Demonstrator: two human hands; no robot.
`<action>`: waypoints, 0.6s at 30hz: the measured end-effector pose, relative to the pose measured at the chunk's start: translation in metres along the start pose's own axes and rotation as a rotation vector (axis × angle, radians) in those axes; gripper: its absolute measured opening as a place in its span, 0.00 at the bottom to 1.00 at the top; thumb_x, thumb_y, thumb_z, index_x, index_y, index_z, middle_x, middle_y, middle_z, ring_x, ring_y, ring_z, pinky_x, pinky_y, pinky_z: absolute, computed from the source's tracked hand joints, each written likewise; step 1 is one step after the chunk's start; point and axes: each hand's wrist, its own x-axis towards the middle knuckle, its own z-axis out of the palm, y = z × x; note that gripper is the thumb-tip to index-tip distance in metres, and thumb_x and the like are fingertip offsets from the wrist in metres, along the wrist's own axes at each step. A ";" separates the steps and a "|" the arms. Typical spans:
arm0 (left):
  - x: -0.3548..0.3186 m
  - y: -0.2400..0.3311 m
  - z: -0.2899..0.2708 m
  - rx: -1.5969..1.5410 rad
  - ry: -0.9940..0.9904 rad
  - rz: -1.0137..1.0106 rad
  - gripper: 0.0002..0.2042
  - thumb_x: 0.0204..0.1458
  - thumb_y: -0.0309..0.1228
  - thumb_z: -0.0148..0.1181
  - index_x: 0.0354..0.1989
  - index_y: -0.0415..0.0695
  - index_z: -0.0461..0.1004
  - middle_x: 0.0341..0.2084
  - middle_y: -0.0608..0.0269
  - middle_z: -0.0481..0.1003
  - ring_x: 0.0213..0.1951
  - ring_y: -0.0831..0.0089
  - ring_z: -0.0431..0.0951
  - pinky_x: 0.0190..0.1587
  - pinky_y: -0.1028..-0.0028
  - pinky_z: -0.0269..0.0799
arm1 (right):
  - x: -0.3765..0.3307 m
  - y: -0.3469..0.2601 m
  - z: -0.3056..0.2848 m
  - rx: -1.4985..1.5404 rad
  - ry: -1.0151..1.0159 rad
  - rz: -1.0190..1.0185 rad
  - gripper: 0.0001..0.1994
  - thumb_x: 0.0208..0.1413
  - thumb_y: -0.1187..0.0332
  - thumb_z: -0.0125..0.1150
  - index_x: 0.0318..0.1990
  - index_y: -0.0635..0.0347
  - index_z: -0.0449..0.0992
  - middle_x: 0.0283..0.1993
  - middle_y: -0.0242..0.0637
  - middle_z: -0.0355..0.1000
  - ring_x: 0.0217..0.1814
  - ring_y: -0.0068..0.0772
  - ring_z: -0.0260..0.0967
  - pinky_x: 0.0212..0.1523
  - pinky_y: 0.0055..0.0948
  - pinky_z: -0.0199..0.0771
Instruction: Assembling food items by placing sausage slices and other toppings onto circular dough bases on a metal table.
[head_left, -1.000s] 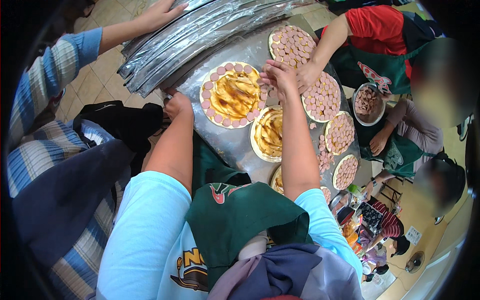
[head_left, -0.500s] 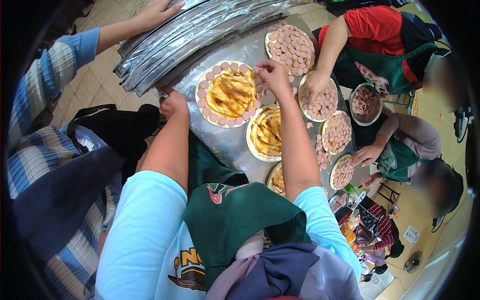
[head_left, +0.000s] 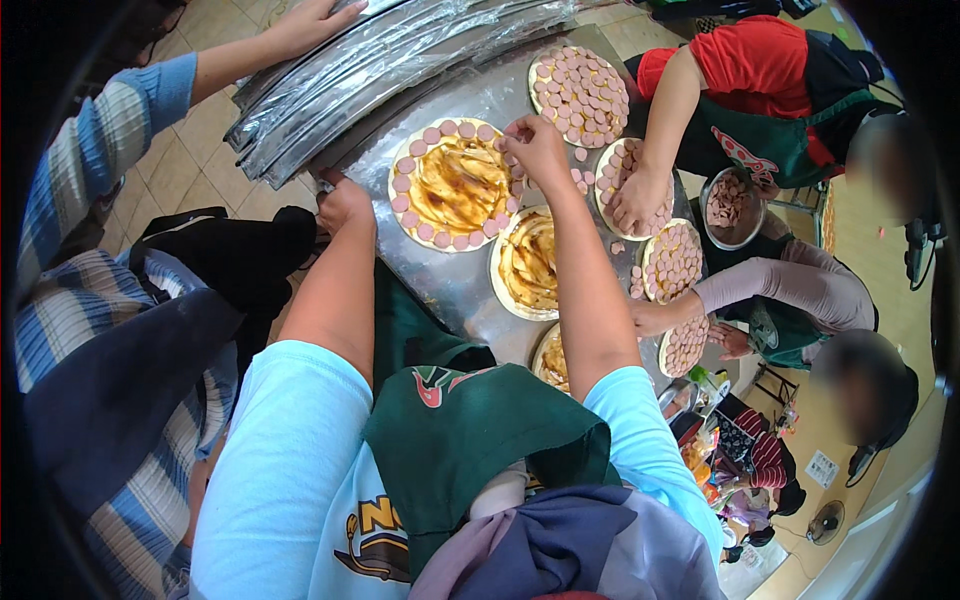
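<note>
Dough round (head_left: pixel 455 185) w/ swirled yellow-brown sauce lies on metal counter (head_left: pixel 440 290), upper centre of frame; pink sausage slices (head_left: pixel 443 239) ring most of its edge. R hand (head_left: pixel 535 150) is at its upper R rim, grip drawn to a pinch; can't tell if a slice is btwn the fingertips. L hand (head_left: pixel 345 203) is curled at counter's L edge, near plastic-wrapped stack (head_left: pixel 400 75) in upper L of frame; grip partly hidden, can't tell what, if anything, it has. 2nd sauced round (head_left: pixel 525 265) is near centre, below & R of 1st. Co-worker's hand (head_left: pixel 640 200) is on sausage-topped round (head_left: pixel 613 165), R of centre, near steel bowl (head_left: pixel 735 238) w/ cut sausage (head_left: pixel 727 200).
</note>
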 end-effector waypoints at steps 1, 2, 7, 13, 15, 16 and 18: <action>0.000 0.000 0.001 0.002 -0.002 0.001 0.41 0.51 0.63 0.32 0.42 0.30 0.73 0.45 0.39 0.71 0.50 0.49 0.71 0.52 0.61 0.64 | 0.001 0.003 -0.003 0.080 -0.010 0.035 0.11 0.39 0.73 0.65 0.35 0.62 0.77 0.32 0.38 0.69 0.30 0.32 0.69 0.33 0.30 0.70; 0.000 0.000 0.001 0.003 -0.004 0.002 0.41 0.52 0.63 0.32 0.42 0.30 0.73 0.45 0.39 0.71 0.50 0.49 0.70 0.52 0.61 0.64 | 0.001 0.006 -0.006 0.160 -0.020 0.069 0.12 0.39 0.75 0.64 0.35 0.62 0.76 0.32 0.38 0.69 0.29 0.30 0.70 0.31 0.28 0.70; 0.003 -0.002 0.000 0.010 -0.001 -0.002 0.40 0.52 0.61 0.33 0.42 0.30 0.73 0.45 0.40 0.71 0.50 0.50 0.70 0.53 0.62 0.64 | -0.022 -0.002 -0.018 0.647 -0.021 0.240 0.11 0.43 0.81 0.59 0.37 0.68 0.74 0.30 0.37 0.72 0.27 0.27 0.72 0.27 0.23 0.73; -0.012 0.007 -0.012 -0.018 -0.070 -0.052 0.39 0.52 0.60 0.33 0.43 0.29 0.72 0.45 0.39 0.71 0.50 0.50 0.71 0.53 0.61 0.64 | -0.044 -0.002 -0.027 0.860 -0.024 0.308 0.10 0.46 0.80 0.59 0.38 0.73 0.72 0.31 0.41 0.73 0.30 0.27 0.74 0.31 0.20 0.75; -0.012 0.007 -0.012 -0.003 -0.044 -0.005 0.39 0.53 0.60 0.32 0.43 0.29 0.72 0.45 0.39 0.71 0.50 0.50 0.71 0.52 0.61 0.64 | -0.048 0.001 -0.026 0.813 -0.001 0.297 0.11 0.46 0.80 0.60 0.38 0.73 0.72 0.31 0.41 0.73 0.31 0.27 0.73 0.32 0.20 0.75; -0.012 0.007 -0.011 -0.002 -0.045 -0.005 0.39 0.53 0.60 0.32 0.43 0.29 0.72 0.45 0.39 0.71 0.50 0.50 0.71 0.52 0.61 0.64 | -0.052 0.004 -0.024 0.797 0.039 0.293 0.10 0.45 0.79 0.60 0.37 0.72 0.73 0.31 0.40 0.74 0.30 0.25 0.73 0.32 0.20 0.74; -0.012 0.008 -0.010 0.006 -0.060 -0.019 0.39 0.53 0.59 0.32 0.43 0.29 0.73 0.45 0.39 0.71 0.50 0.50 0.71 0.52 0.61 0.65 | -0.055 0.010 -0.020 0.778 0.082 0.289 0.09 0.45 0.79 0.60 0.36 0.71 0.74 0.30 0.39 0.74 0.30 0.24 0.73 0.32 0.20 0.74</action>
